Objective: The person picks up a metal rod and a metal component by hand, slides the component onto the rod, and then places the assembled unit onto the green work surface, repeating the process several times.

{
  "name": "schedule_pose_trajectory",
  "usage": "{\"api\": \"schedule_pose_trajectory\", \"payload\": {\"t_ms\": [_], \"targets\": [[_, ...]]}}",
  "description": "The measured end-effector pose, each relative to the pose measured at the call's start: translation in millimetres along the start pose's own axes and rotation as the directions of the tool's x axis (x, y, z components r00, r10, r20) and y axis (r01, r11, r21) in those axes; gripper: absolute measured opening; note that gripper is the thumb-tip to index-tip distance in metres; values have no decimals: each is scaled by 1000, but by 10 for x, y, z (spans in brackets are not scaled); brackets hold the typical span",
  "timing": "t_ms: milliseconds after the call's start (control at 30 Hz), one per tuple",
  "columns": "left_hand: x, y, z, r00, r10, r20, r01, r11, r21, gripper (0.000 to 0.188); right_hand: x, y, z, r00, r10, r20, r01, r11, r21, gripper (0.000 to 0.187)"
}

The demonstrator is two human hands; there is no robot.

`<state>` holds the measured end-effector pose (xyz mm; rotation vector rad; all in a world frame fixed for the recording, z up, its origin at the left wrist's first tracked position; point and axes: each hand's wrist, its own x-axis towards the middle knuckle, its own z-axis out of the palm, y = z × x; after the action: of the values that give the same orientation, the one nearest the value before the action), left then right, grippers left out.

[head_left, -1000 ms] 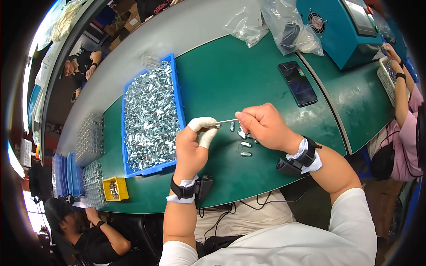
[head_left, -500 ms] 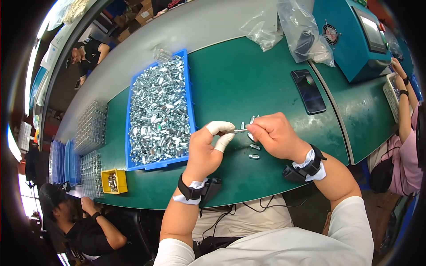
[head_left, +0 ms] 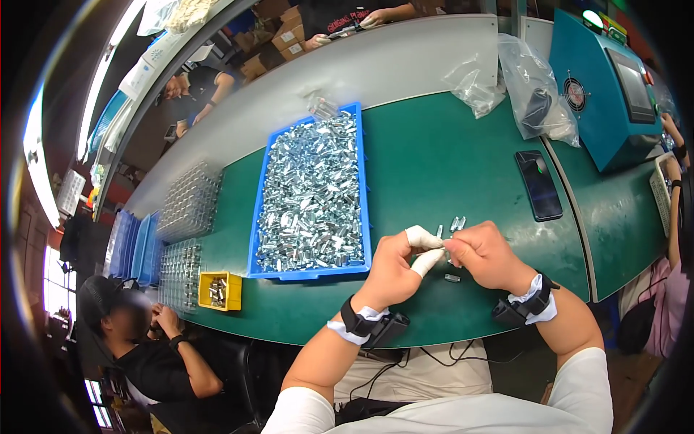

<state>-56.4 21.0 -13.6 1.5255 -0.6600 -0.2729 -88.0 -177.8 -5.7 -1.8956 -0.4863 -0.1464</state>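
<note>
Left hand [head_left: 394,267], white cots on thumb and forefinger, grip pinching small metal part [head_left: 442,254] above green desk [head_left: 434,166]. Right hand [head_left: 486,254] grip pressed on same part. Loose parts [head_left: 457,223] beside; blue tray [head_left: 312,195] left.

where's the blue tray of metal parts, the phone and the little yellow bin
blue tray [head_left: 309,273], head view, on its near rim
phone [head_left: 538,185], head view, middle of its dark screen
yellow bin [head_left: 233,292], head view, on its right wall
</note>
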Motion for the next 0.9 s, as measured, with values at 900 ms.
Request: {"api": "schedule_pose_trajectory", "payload": {"t_ms": [900], "targets": [[21,362,71,993,-73,91,14,846,532,13,40,179,-98,956,169,-238,-118,969,215,41]]}}
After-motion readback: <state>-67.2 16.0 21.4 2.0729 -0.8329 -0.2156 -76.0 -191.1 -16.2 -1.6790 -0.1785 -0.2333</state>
